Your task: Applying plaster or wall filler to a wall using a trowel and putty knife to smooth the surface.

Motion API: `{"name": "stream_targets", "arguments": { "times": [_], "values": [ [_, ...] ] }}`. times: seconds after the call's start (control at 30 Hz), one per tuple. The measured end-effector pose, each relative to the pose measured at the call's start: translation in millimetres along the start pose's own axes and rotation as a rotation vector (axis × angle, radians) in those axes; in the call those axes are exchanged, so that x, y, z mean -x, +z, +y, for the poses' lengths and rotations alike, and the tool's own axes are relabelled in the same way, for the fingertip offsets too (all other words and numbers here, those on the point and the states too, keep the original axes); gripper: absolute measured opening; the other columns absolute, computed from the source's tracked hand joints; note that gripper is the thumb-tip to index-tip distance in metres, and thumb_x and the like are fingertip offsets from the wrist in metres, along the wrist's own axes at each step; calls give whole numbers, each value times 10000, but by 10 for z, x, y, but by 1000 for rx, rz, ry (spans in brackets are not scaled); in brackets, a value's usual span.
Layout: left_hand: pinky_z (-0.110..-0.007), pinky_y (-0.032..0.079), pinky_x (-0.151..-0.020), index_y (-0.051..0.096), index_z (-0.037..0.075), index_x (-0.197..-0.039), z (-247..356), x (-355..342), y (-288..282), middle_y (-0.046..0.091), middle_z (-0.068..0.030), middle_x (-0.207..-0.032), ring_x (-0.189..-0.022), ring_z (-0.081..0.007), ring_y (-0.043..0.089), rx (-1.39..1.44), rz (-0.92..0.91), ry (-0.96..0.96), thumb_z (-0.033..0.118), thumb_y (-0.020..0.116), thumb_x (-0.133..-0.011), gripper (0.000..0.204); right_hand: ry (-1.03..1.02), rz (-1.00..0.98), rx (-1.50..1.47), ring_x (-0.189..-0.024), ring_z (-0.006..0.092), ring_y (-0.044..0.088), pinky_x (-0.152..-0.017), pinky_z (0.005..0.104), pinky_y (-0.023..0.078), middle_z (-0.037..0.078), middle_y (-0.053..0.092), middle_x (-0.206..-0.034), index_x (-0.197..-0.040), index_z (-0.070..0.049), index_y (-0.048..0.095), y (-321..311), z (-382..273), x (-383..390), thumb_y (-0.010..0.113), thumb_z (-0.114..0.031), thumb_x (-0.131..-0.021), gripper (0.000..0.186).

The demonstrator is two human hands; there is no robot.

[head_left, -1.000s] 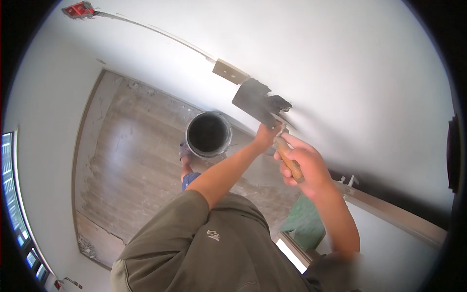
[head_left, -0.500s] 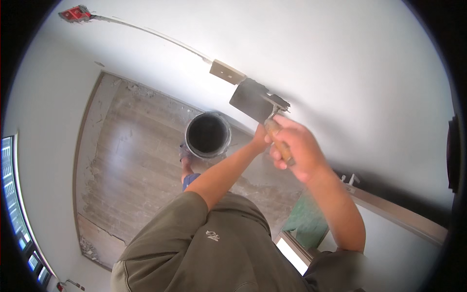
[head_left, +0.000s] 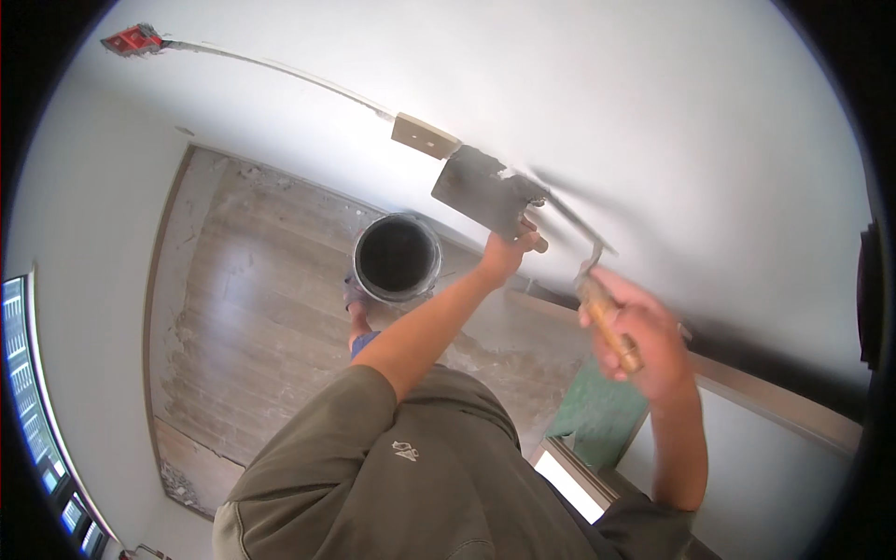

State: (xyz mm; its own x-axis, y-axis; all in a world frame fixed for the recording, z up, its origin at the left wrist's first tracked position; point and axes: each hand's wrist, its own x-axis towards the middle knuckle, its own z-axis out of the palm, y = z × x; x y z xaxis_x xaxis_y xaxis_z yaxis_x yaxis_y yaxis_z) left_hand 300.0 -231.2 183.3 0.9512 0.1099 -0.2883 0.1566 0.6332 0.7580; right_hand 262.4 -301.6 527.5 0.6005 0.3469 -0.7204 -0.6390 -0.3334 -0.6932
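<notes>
at the far left edge of the frame i see a strip of window (head_left: pixel 28 392), and in the upper left a small red device (head_left: pixel 135 39) sits on the white wall (head_left: pixel 653 121) with a thin line running right from it to a beige wall plate (head_left: pixel 425 135) near top centre. the wooden floor (head_left: pixel 252 308) fills the left middle, dusty along its edges. just left of centre a round bucket (head_left: pixel 397 257) stands on that floor, mouth up, probably kept near to hand beneath the work.

at centre, my left hand (head_left: pixel 509 252) has its grip closed around the handle under a flat grey plaster board (head_left: pixel 485 191), which it holds tilted close against the wall just beside the wall plate, i judge so that the stuff on it stays within reach of the blade. right of that, my right hand (head_left: pixel 644 341) has its grip wrapped tight on the wooden handle of a trowel (head_left: pixel 583 252); the thin blade runs up and left, lying near flat to the wall and blurred. the two tools are near each other, and i cannot tell if they touch. low right of centre, a green sheet (head_left: pixel 597 415) lies beside a pale sill (head_left: pixel 775 401).
</notes>
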Motion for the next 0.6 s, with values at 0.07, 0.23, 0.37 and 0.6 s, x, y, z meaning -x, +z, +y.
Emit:
{"name": "stream_targets", "arguments": {
  "times": [0.07, 0.23, 0.37, 0.6],
  "values": [
    [-309, 493, -720, 580, 11, -1000, -65, -29, -11, 621, -64, -888, -825, -157, 601, -3, 6, 73, 65, 661, -842, 186, 43, 2, -32, -567, 126, 487, -431, 257, 374, 113, 535, -981, -1426, 42, 365, -24, 264, -89, 486, -160, -848, 624],
    [-311, 485, -716, 579, 8, -1005, -19, 5, 9, 634, -68, -869, -818, -164, 599, -44, 12, 67, 47, 650, -848, 176, 63, -6, -59, -588, 129, 488, -439, 274, 368, 88, 521, -962, -1390, 7, 416, -63, 502, -419, 473, -148, -845, 569],
    [-315, 485, -716, 578, -1, -1007, 25, -24, -34, 640, -73, -852, -809, -167, 598, -157, 17, 87, 22, 644, -846, 176, 86, 4, -48, -586, 130, 489, -440, 279, 361, 85, 518, -955, -1305, 11, 477, -69, 376, -561, 471, -144, -841, 489],
    [-293, 527, -760, 588, 19, -973, 55, -19, -4, 627, -57, -911, -834, -156, 616, -214, 0, 122, 32, 655, -852, 139, 139, 30, -67, -575, 99, 481, -429, 238, 345, 84, 531, -897, -1219, 57, 528, -69, 17, -663, 505, -160, -826, 449]
  ]
}}
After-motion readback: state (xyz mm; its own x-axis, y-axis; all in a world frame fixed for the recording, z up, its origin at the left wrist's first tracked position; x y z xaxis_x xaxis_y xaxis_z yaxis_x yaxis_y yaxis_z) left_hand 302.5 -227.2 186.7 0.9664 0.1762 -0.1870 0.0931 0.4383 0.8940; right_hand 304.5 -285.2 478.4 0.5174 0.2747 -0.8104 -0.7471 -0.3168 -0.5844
